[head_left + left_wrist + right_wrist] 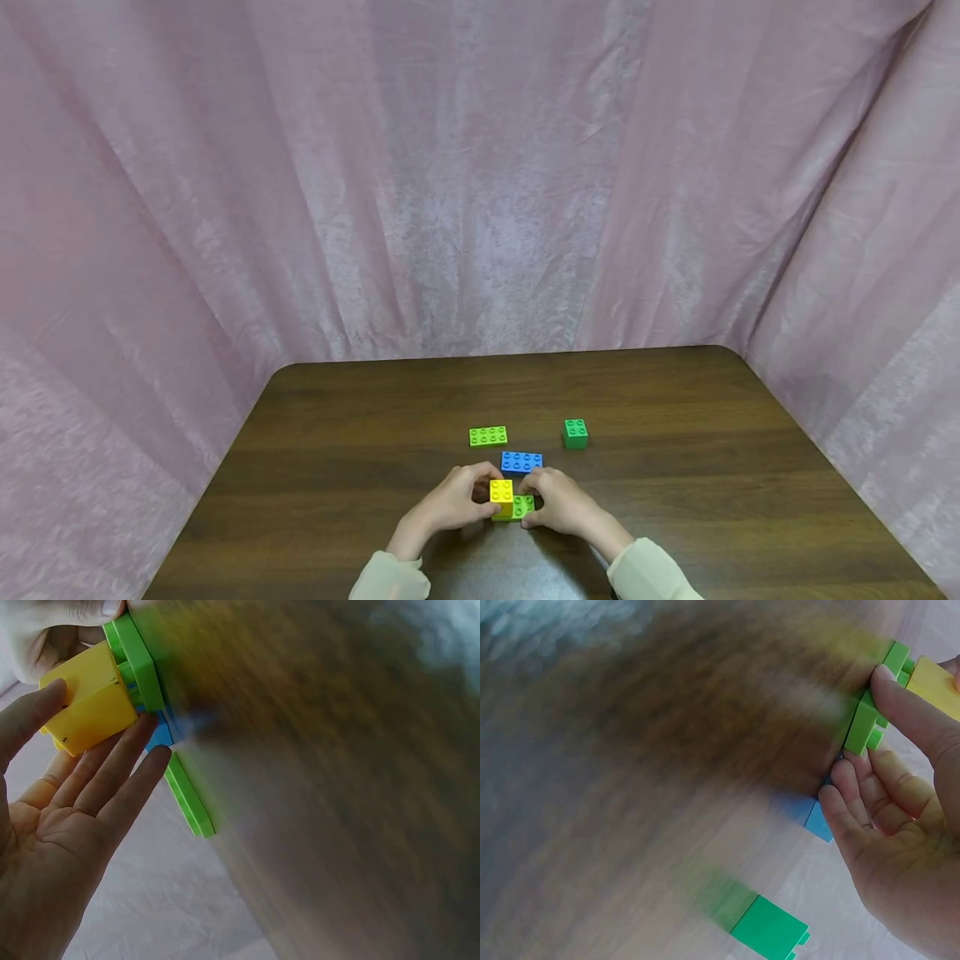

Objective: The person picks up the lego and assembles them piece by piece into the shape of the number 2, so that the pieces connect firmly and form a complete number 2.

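Well short of the far edge of the surface (pixel 322 450), a boxy, four-studded yellow block (pixel 501 493), pinched by the left hand (pixel 452 498), covers the left half of a flat light-green brick (pixel 523 507) clamped by the right hand (pixel 566 504).

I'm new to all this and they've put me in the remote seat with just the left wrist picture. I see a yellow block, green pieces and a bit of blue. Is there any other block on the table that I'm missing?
Observer: Yes. In the head view, a darker green block stands on the table, to the right of the blue brick and a little farther from the person.

Visitor: Neat! The top face of the yellow block is turned away from me. What's on it?

Observer: The head view looks down on the yellow block, and its top has four round studs, two by two.
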`<state>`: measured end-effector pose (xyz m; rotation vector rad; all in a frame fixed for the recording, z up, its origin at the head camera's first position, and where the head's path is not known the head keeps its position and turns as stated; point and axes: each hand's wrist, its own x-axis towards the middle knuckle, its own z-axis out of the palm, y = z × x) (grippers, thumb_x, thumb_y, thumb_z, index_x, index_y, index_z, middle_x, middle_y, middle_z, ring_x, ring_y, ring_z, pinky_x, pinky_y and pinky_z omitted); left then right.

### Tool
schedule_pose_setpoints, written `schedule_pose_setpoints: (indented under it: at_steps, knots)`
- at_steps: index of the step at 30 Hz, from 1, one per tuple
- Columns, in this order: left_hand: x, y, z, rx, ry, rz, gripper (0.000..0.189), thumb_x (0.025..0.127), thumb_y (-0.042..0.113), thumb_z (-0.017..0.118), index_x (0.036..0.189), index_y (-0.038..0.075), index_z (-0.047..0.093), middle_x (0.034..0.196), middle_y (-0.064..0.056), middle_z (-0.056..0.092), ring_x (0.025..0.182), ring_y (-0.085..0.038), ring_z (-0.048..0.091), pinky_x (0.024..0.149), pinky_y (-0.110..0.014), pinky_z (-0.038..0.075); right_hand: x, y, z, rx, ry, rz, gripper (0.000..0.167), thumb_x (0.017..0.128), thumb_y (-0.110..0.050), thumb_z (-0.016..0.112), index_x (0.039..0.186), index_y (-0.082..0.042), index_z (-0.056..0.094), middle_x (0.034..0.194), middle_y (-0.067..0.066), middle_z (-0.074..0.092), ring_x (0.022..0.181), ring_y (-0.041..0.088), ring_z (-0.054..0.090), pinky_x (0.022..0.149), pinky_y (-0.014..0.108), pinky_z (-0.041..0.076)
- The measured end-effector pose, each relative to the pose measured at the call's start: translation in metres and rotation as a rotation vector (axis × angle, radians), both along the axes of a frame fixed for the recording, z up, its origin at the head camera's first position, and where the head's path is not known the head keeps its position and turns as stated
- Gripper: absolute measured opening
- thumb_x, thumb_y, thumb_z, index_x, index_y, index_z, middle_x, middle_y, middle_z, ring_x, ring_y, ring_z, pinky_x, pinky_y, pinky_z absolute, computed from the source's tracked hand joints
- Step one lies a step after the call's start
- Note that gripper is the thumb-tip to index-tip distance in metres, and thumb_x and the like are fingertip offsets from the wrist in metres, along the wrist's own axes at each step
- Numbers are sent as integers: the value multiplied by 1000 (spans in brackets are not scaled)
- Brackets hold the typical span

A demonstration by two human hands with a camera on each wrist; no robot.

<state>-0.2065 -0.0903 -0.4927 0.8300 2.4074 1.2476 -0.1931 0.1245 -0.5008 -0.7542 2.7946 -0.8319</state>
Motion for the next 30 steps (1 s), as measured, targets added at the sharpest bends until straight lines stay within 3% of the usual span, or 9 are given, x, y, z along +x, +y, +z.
schedule_pose_setpoints:
  at_steps: [25, 30]
  knots:
    - [-1, 2, -2, -27, -42, 11, 23, 87, 4, 69, 109, 3, 60, 102, -11, 69, 91, -15, 66, 80, -29, 58, 1, -1, 0, 10, -1, -1, 36, 71, -18, 86, 100, -2, 70, 98, 7, 70, 90, 21, 62, 82, 37, 53]
    - [-1, 3, -2, -8, -11, 3, 23, 86, 2, 69, 107, 1, 60, 100, -13, 69, 91, -18, 66, 80, -29, 58, 1, -1, 0, 12, 17, -2, 35, 71, -17, 86, 99, -2, 70, 97, 7, 69, 90, 21, 62, 82, 37, 53]
